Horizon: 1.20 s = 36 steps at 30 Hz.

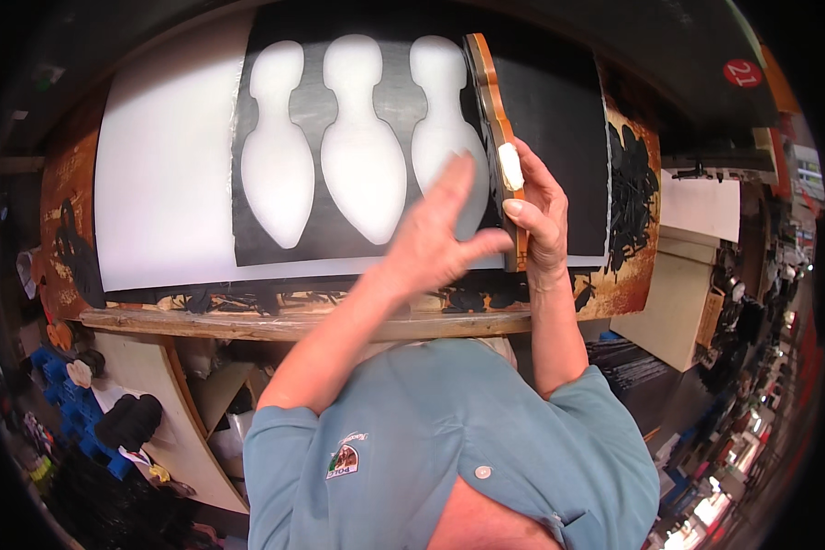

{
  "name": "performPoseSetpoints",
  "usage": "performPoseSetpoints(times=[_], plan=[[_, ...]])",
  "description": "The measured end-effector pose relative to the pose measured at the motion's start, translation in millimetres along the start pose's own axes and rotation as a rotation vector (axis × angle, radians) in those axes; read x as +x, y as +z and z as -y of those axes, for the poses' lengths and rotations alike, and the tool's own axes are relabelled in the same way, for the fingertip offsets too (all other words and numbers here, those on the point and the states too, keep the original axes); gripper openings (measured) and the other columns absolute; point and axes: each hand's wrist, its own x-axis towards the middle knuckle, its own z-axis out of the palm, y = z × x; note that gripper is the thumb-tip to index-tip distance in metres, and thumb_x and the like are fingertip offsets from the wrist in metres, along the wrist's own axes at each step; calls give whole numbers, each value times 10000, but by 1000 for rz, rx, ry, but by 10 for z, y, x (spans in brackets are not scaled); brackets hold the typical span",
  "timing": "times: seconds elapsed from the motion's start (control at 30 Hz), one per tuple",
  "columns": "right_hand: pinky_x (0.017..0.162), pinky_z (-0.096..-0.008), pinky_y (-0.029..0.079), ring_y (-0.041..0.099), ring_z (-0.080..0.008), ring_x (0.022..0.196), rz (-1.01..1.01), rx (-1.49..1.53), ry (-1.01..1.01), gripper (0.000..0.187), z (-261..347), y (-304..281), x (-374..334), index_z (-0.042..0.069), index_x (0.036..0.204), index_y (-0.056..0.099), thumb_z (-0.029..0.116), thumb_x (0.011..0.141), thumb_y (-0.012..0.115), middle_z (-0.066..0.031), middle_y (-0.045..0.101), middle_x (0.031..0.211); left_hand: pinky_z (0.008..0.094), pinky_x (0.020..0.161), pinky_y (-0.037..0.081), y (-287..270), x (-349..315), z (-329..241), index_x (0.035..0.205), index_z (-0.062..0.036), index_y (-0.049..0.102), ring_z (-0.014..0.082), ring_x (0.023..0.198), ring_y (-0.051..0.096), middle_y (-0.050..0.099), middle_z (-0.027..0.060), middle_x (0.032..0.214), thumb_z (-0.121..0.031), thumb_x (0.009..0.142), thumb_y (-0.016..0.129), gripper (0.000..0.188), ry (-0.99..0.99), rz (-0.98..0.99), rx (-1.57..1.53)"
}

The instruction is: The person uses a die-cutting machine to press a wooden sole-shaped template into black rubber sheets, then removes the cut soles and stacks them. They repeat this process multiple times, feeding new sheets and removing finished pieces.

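A black sheet (559, 183) lies over a larger white sheet (156, 165) on the work surface. Across the black stands a row of three sole-shaped white areas, a left one (278, 165), a middle one (365, 156) and a right one (438, 82). My right hand (545, 215) grips a cutting die (492, 92) by its orange-brown edge, tipped up on its side just right of the row. A small white patch (511, 167) sits on that edge by my fingers. Smeared by motion, my left hand (431, 238) hovers over the right sole shape, thumb and fingers apart, holding nothing.
A wooden rail (321, 324) runs along the table's near edge. Black scraps (632, 192) pile at the right end, with more at the left. The dark machine body (669, 64) overhangs the far side. Blue crates (64, 394) stand low at left.
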Motion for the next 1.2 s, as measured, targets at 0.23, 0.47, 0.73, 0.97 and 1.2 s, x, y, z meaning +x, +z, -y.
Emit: performPoseSetpoints(times=[0.23,0.47,0.73,0.97,1.2], plan=[[1137,-339,457,616,-215,1258,-42,114,15,869,-58,84,-19,-90,1574,479,192,805,770,-171,630,1378,443,1288,341,281,-143,40,1660,52,340,402,1602,356,329,297,1721,-225,1069,679,735,95,-16,-305],[1091,-321,506,664,-204,1205,-50,196,43,848,6,-32,-43,-91,1572,482,208,824,748,-159,673,1334,252,683,413,1,-190,-38,1149,19,718,55,796,456,612,-42,866,-246,1163,548,315,-292,-444,-278],[1208,-406,425,563,-292,1391,-121,-436,-143,899,249,-336,-102,-109,1516,545,219,746,874,-227,521,1546,260,841,503,-813,-623,307,1447,99,576,86,939,607,712,43,1115,-111,1138,550,374,-348,-530,-420],[1062,-549,493,526,-483,1278,-157,-1449,-356,890,-6,-360,33,-7,1460,633,324,669,870,-306,469,1538,320,1022,543,-955,-321,226,1488,114,511,201,1164,683,693,184,1364,-5,1074,606,442,-340,-495,-565],[1223,-462,392,456,-395,1489,-162,-1380,-295,795,-36,-486,18,38,1560,555,168,849,887,-233,423,1662,332,1026,543,-2310,-644,704,1389,79,627,193,1173,676,722,162,1300,-51,1063,660,353,-92,-994,-63]])
